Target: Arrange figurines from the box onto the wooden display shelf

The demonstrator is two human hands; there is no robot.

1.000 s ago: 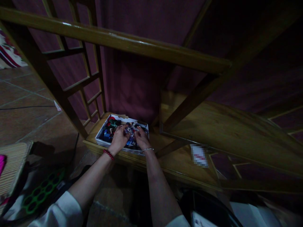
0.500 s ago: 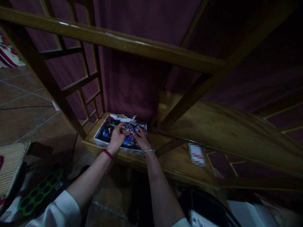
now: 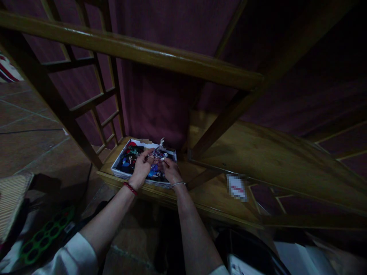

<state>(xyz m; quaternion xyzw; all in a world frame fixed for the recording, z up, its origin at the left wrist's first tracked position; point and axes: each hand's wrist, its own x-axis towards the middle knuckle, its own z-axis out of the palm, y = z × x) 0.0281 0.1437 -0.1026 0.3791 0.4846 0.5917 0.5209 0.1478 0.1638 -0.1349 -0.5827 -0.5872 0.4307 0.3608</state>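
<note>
A shallow white box (image 3: 120, 175) sits on a wooden shelf, filled with small colourful items in red, dark green and blue. Over its right half, both hands are on a shiny, silvery-purple crinkled piece (image 3: 159, 153), like clear wrapping, whose exact kind I cannot make out. My left hand (image 3: 140, 168), below a red bead bracelet, grips the piece from the left with fingers curled. From the right, my right hand (image 3: 172, 171), with a silver bracelet at the wrist, pinches it. Blue and purple items (image 3: 155, 170) lie between and beneath the hands.
The wooden shelf (image 3: 206, 196) runs right, with a small blurred white packet (image 3: 237, 188) on it. A wooden rail (image 3: 137, 47) crosses above the arms, and a lattice side (image 3: 91, 103) stands left. Below left lies a green tray with round holes (image 3: 47, 236).
My right hand's fingers have drawn in and lower on the silvery piece. The left hand stays nearly in place, and the view has shifted slightly.
</note>
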